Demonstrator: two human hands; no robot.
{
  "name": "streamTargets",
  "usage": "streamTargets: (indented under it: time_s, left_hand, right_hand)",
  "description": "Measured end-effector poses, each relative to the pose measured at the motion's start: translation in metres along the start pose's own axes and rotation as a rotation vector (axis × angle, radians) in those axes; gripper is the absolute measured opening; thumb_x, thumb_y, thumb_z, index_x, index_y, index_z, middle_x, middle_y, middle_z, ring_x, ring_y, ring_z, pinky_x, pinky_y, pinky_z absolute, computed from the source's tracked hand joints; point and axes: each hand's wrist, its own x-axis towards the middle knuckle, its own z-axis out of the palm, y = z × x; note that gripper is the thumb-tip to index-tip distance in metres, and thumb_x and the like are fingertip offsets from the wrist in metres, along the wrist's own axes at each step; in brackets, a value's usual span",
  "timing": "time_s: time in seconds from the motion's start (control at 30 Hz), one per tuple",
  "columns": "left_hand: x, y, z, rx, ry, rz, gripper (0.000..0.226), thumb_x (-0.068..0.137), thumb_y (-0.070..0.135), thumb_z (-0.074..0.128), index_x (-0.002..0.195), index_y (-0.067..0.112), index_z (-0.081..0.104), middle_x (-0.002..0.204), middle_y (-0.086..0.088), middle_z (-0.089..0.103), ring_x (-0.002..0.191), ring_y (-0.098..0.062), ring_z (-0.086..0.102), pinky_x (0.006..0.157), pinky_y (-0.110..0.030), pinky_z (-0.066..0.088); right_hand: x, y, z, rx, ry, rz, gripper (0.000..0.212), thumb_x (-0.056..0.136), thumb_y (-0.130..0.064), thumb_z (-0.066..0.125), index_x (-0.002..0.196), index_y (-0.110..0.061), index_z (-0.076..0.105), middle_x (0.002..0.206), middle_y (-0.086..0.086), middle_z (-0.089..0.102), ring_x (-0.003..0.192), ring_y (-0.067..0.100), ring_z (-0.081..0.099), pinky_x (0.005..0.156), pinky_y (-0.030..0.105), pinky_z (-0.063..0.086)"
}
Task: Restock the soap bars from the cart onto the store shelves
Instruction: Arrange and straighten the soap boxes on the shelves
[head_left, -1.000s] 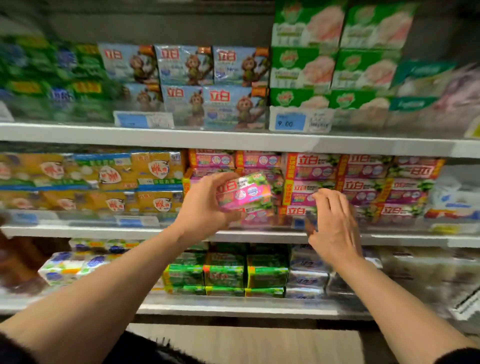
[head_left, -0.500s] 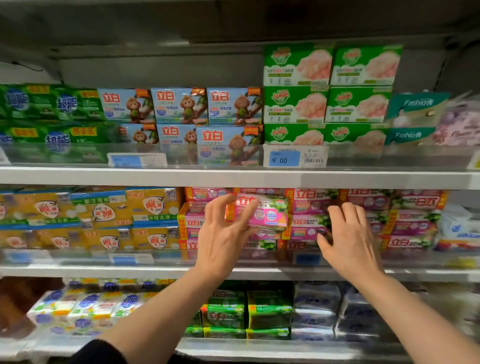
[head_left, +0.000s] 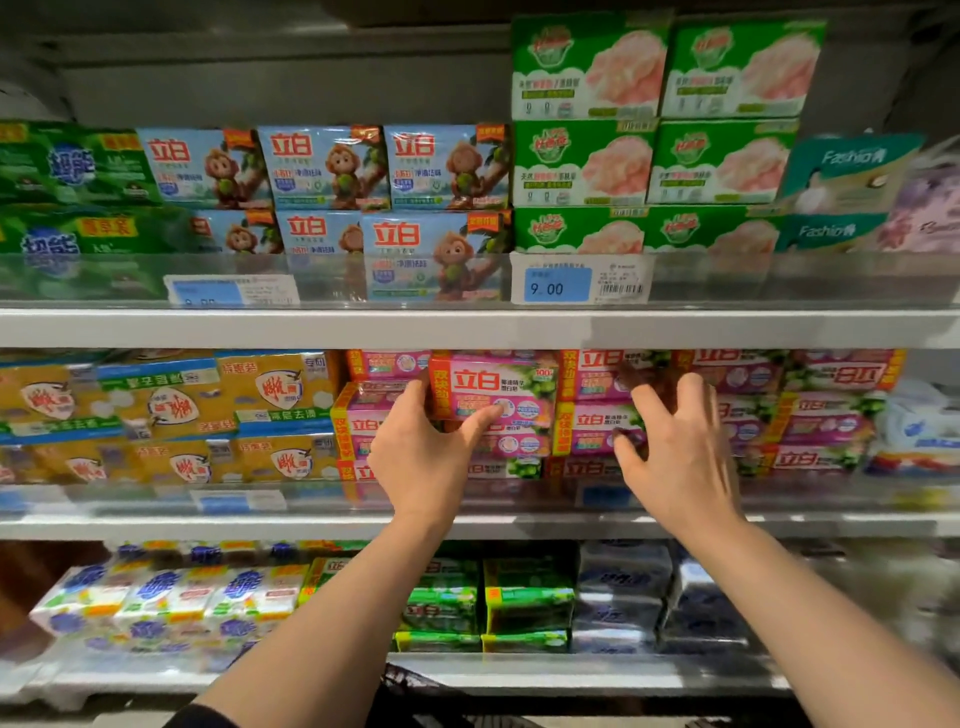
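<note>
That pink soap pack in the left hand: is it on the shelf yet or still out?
Partly in. The pink soap pack sits atop the pink stack, label upright, but juts forward and the left hand grips it.

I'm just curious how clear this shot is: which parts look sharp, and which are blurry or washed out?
Head view: the pink soap pack held by the left hand is sharp, as is the 9.00 price tag; the right hand is slightly smeared; the bottom shelf packs and far right edge blur; shelf lines bow from the wide lens.

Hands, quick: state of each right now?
Left hand: holding the pink soap pack.
Right hand: open, fingers spread on the stacked pink packs.
</note>
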Motion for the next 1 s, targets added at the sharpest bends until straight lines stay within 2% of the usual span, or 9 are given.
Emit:
streamTargets:
  time_s: [0.13,0.23,0.4,0.5,0.57,0.67,0.73,0.9,1.0]
  left_hand:
    - [0.004,0.013,0.009,0.133,0.010,-0.178,0.066,0.067,0.068,0.068,0.101,0.012,0.058,0.090,-0.003,0.065,0.084,-0.024,0.062,0.067,-0.033,0.037]
    - [0.007,0.011,0.015,0.117,0.007,-0.149,0.070,0.071,0.065,0.068,0.111,0.009,0.059,0.088,-0.005,0.066,0.085,-0.026,0.060,0.087,-0.037,0.033]
    - [0.004,-0.002,0.014,-0.009,-0.067,-0.128,0.054,0.078,0.038,0.076,0.120,0.010,0.057,0.095,-0.005,0.066,0.089,-0.026,0.061,0.090,-0.048,0.047]
    - [-0.013,0.004,0.007,-0.126,-0.106,-0.132,0.054,0.083,0.027,0.074,0.130,0.010,0.052,0.116,-0.006,0.063,0.108,-0.025,0.058,0.100,-0.043,0.047]
    - [-0.029,0.015,0.000,-0.164,-0.100,-0.124,0.061,0.086,0.025,0.071,0.138,0.010,0.045,0.133,-0.005,0.055,0.123,-0.022,0.050,0.107,-0.030,0.036]
    - [-0.054,0.039,-0.006,-0.229,-0.113,-0.070,0.058,0.086,0.022,0.070,0.137,0.013,0.043,0.132,-0.002,0.050,0.121,-0.019,0.050,0.101,-0.027,0.039]
    - [-0.074,0.065,-0.003,-0.298,-0.227,0.019,0.053,0.086,0.020,0.071,0.133,0.015,0.046,0.123,0.003,0.050,0.112,-0.019,0.054,0.095,-0.032,0.046]
    - [-0.146,0.168,0.017,-0.460,-0.625,0.325,0.054,0.085,0.023,0.070,0.133,0.013,0.047,0.123,-0.001,0.050,0.111,-0.014,0.049,0.091,-0.020,0.038]
    - [-0.201,0.232,0.028,-0.622,-0.888,0.451,0.050,0.082,0.017,0.072,0.127,0.013,0.050,0.119,0.000,0.049,0.101,-0.013,0.057,0.085,-0.035,0.052]
  right_hand:
    - [-0.003,0.001,0.000,-0.021,-0.018,-0.024,0.052,0.066,-0.018,0.083,0.111,-0.003,0.061,0.098,0.019,0.046,0.085,0.038,0.050,0.067,0.042,0.052]
    - [-0.004,0.001,0.000,-0.025,-0.042,-0.018,0.053,0.067,-0.019,0.083,0.113,-0.005,0.061,0.100,0.018,0.046,0.087,0.038,0.050,0.069,0.042,0.052]
    - [-0.010,0.001,-0.004,-0.012,-0.138,-0.005,0.055,0.073,-0.021,0.079,0.122,-0.008,0.057,0.114,0.021,0.047,0.103,0.040,0.050,0.081,0.046,0.051]
    - [-0.020,0.002,-0.014,0.051,-0.228,0.041,0.063,0.081,-0.023,0.072,0.138,-0.014,0.046,0.137,0.021,0.039,0.127,0.038,0.039,0.100,0.049,0.042]
    - [-0.027,0.007,-0.027,0.077,-0.252,0.051,0.071,0.083,-0.025,0.070,0.146,-0.021,0.037,0.146,0.016,0.034,0.134,0.034,0.032,0.105,0.048,0.038]
    - [-0.032,0.024,-0.061,0.100,-0.236,0.069,0.077,0.083,-0.027,0.070,0.149,-0.028,0.030,0.149,0.009,0.031,0.135,0.029,0.031,0.108,0.047,0.036]
    - [-0.032,0.045,-0.096,0.072,-0.203,0.115,0.075,0.084,-0.029,0.069,0.148,-0.028,0.031,0.149,0.007,0.031,0.136,0.028,0.031,0.110,0.045,0.034]
    - [-0.064,0.126,-0.204,-0.112,-0.135,0.255,0.069,0.084,-0.025,0.068,0.146,-0.021,0.038,0.143,0.014,0.038,0.132,0.032,0.034,0.107,0.042,0.033]
    - [-0.115,0.171,-0.269,-0.219,-0.126,0.378,0.066,0.083,-0.022,0.069,0.143,-0.019,0.041,0.140,0.014,0.041,0.130,0.033,0.035,0.103,0.045,0.038]
